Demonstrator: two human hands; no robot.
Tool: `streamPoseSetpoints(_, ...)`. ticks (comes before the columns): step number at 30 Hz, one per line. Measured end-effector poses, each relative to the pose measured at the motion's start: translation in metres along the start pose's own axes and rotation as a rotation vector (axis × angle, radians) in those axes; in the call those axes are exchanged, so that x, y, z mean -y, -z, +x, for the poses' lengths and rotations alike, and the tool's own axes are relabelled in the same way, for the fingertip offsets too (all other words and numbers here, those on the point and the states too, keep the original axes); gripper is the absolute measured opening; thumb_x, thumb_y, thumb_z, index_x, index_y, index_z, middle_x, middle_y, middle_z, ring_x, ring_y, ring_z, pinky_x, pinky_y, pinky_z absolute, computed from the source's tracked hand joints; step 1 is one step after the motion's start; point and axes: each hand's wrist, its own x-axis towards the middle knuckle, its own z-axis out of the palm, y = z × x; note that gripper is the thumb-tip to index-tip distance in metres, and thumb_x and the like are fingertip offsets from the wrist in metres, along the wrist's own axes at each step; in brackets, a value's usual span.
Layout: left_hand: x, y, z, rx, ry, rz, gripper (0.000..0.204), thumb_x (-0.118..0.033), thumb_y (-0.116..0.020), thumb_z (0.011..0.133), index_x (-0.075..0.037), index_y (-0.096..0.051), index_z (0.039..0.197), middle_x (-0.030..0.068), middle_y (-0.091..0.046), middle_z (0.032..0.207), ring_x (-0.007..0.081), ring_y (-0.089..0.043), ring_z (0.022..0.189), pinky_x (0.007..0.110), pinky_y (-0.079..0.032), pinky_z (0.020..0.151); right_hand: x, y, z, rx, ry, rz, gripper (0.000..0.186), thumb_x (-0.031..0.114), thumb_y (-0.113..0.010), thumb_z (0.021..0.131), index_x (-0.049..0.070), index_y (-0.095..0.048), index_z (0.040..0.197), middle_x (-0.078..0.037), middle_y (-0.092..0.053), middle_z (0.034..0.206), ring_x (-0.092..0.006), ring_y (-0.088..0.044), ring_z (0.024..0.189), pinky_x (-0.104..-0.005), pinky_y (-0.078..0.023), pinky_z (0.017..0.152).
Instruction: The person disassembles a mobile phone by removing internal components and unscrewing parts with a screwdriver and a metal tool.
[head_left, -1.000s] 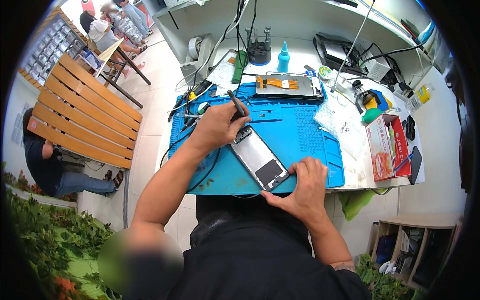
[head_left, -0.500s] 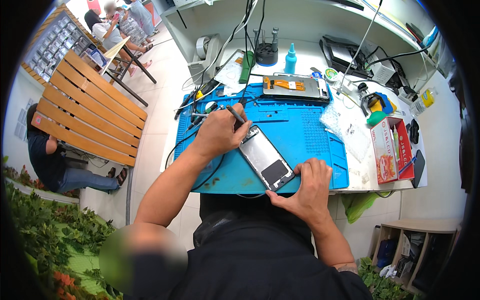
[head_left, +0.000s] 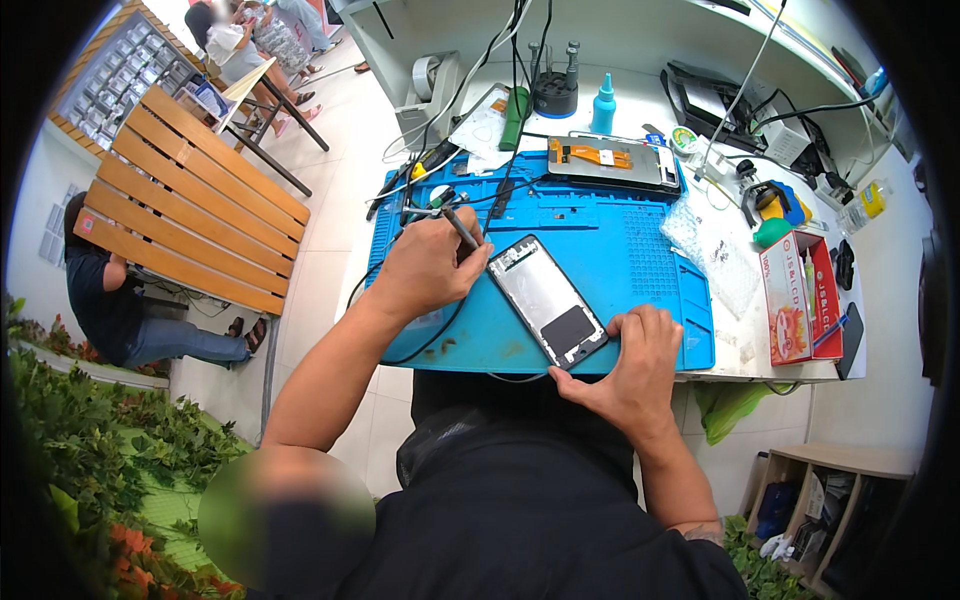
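Note:
An opened phone frame [head_left: 548,290] lies slanted on the blue repair mat [head_left: 470,345], its silvery inner side up, with a dark square patch near the close end. My right hand [head_left: 640,365] grips its near right corner, thumb at the bottom edge and fingers along the right side. In my left hand [head_left: 425,265], left of the frame's far end, is a dark pen-shaped tool [head_left: 461,230]. The fingers are closed round it, and its working tip is hidden. A thin black cable passes beside this hand.
Beyond the frame rests a phone screen assembly [head_left: 610,165] with an orange flex cable. A blue bottle [head_left: 603,105], a screwdriver stand [head_left: 555,92] and a green roll [head_left: 514,118] stand farther back. At right is a red-and-white box [head_left: 800,300]. Cables hang over the mat's left part.
My left hand with the tool has drawn left, away from the frame's far end. My right hand keeps its hold on the corner. The whole view has shifted slightly.

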Motion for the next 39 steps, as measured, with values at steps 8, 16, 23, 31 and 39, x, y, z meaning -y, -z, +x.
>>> streamPoseSetpoints(8, -0.009, 0.01, 0.0, 0.065, 0.04, 0.077, 0.025, -0.021, -0.088, 0.101, -0.003, -0.07, 0.099, 0.0136, -0.076, 0.076, 0.0253, -0.074, 0.065, 0.037, -0.056, 0.063, 0.0, 0.0, 0.0, -0.015, 0.027, 0.021, 0.075, 0.053, -0.103, 0.065, 0.003, -0.063, 0.105, -0.013, -0.056, 0.111, -0.0358, -0.055, 0.106, -0.0493, -0.043, 0.094)
streamPoseSetpoints(16, -0.003, 0.013, -0.007, 0.094, -0.016, 0.037, 0.023, -0.018, -0.089, 0.101, -0.002, -0.073, 0.099, 0.0132, -0.081, 0.091, 0.0257, -0.078, 0.076, 0.037, -0.06, 0.07, -0.003, -0.006, -0.001, -0.099, 0.124, 0.115, 0.073, 0.042, -0.104, 0.069, 0.003, -0.061, 0.113, -0.015, -0.061, 0.11, -0.0374, -0.061, 0.104, -0.0506, -0.047, 0.094)
streamPoseSetpoints(23, -0.004, 0.009, -0.016, 0.07, 0.045, 0.012, 0.024, -0.02, -0.089, 0.102, -0.002, -0.073, 0.098, 0.0108, -0.079, 0.086, 0.0232, -0.074, 0.071, 0.035, -0.057, 0.068, -0.005, -0.008, -0.002, -0.098, 0.148, 0.112, 0.072, 0.041, -0.104, 0.072, 0.002, -0.061, 0.115, -0.015, -0.062, 0.107, -0.0379, -0.062, 0.101, -0.0502, -0.048, 0.092)
streamPoseSetpoints(31, -0.024, 0.002, -0.02, 0.068, 0.049, 0.034, 0.029, -0.024, -0.088, 0.104, -0.003, -0.072, 0.094, 0.0113, -0.073, 0.075, 0.0215, -0.068, 0.063, 0.036, -0.052, 0.061, -0.008, -0.011, -0.004, -0.106, 0.159, 0.134, 0.073, 0.039, -0.104, 0.073, 0.001, -0.061, 0.117, -0.016, -0.062, 0.106, -0.0389, -0.062, 0.1, -0.05, -0.05, 0.091)
streamPoseSetpoints(39, -0.043, -0.016, -0.034, -0.001, -0.099, 0.013, 0.028, -0.021, -0.087, 0.103, -0.004, -0.07, 0.09, 0.013, -0.073, 0.074, 0.0278, -0.072, 0.062, 0.038, -0.052, 0.059, -0.01, -0.011, -0.003, -0.124, 0.183, 0.159, 0.072, 0.042, -0.103, 0.075, 0.0, -0.061, 0.116, -0.017, -0.062, 0.106, -0.0394, -0.062, 0.099, -0.0498, -0.05, 0.091)
